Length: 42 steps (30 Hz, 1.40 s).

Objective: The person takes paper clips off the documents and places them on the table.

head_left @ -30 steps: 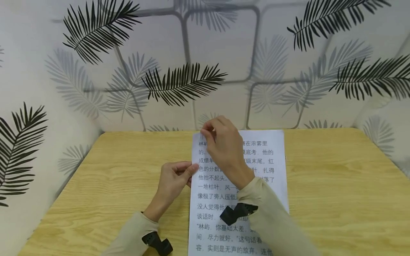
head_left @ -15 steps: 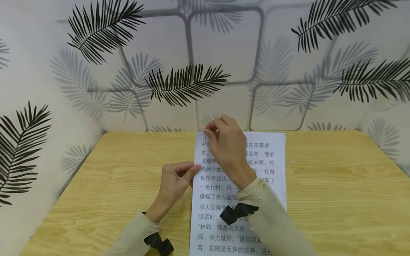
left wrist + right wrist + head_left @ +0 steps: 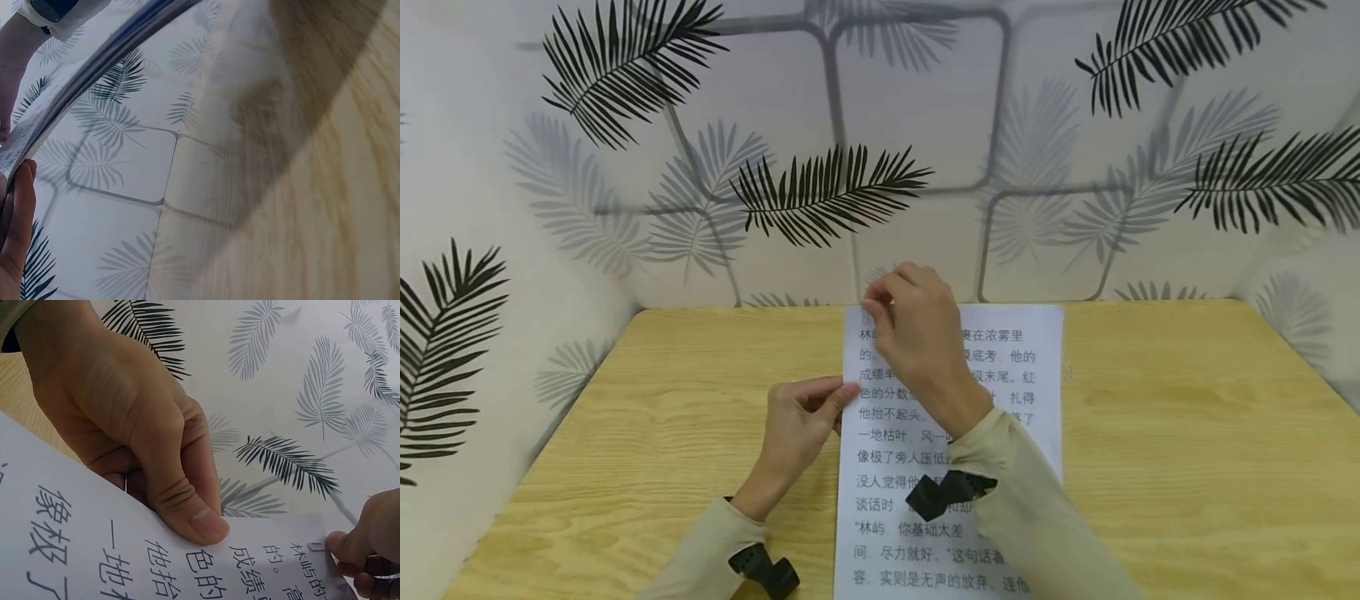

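A stack of printed sheets [image 3: 887, 508] stands in front of me, its top page covered in large Chinese text. In the right wrist view my left hand [image 3: 125, 406] grips the left edge, thumb on the printed face. The left wrist view catches the stack's layered edge [image 3: 94, 75] lifted above the table. At the top left corner my right hand [image 3: 921, 329] pinches a paper clip [image 3: 317, 546], whose wire loop lies on the top page beside the thumb tip. The right hand's fingers behind the corner are partly hidden, and its forearm covers part of the text.
The wooden table [image 3: 1187, 433] spreads out on both sides of the sheets. Behind it rises a pale backdrop [image 3: 917, 108] with a leaf pattern. Black camera straps sit on the left wrist [image 3: 766, 571] and the right wrist [image 3: 951, 493].
Both hands keep their places on the sheets. The whole scene shifts slightly right, then back left, between the frames.
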Each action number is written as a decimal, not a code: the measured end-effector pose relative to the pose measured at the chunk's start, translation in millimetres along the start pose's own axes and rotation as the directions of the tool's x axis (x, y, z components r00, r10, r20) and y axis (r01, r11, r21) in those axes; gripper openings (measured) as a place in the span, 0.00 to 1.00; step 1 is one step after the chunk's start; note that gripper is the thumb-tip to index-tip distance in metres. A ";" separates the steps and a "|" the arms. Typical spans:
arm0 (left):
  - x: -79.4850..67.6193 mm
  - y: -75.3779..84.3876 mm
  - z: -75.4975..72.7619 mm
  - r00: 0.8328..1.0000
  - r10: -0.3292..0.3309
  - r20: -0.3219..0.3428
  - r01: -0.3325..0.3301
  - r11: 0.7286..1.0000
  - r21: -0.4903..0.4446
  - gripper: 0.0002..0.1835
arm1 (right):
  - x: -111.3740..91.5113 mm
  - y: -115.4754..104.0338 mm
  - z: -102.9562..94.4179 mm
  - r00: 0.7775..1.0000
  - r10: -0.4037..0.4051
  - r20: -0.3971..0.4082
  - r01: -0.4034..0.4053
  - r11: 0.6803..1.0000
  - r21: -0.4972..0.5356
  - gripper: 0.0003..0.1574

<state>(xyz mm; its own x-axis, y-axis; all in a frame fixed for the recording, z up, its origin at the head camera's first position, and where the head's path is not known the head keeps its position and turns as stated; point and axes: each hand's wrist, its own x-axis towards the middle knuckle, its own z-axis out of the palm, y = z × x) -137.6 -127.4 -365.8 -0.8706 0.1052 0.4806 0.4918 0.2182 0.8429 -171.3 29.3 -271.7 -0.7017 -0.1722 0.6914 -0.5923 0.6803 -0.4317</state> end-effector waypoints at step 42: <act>2.8 -2.5 -1.1 0.990 -0.141 -0.024 0.140 0.989 -0.047 0.07 | 22.2 65.0 -65.7 0.989 0.110 -0.098 -0.108 0.994 0.025 0.03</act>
<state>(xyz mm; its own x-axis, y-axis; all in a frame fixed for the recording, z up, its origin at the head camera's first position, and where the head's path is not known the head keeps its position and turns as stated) -141.2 -128.7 -366.3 -0.9307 0.0504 0.3623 0.3652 0.1850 0.9123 -199.4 116.5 -246.4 -0.7202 -0.0259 0.6933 -0.5232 0.6765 -0.5182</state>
